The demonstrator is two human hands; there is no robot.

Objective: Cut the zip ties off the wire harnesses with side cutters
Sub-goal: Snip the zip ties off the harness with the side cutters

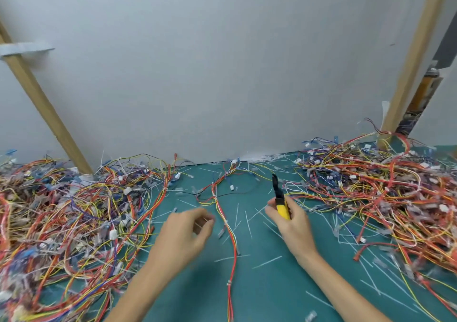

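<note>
A long red, yellow and white wire harness (232, 237) runs down the middle of the green mat (267, 284), with small white ties along it. My right hand (290, 222) grips the yellow-handled side cutters (280, 199), whose black jaws point up and away, to the right of that harness. My left hand (188, 232) hovers just left of the harness with its fingers curled, and seems to pinch a thin white zip tie piece (201, 220); blur hides the contact. Cut white tie strips (267, 262) lie scattered over the mat.
A big tangled heap of harnesses (74, 213) fills the left side and another heap (385, 193) fills the right. A grey wall panel (222, 74) stands right behind the mat, with slanted wooden posts at the left (44, 104) and right (410, 59).
</note>
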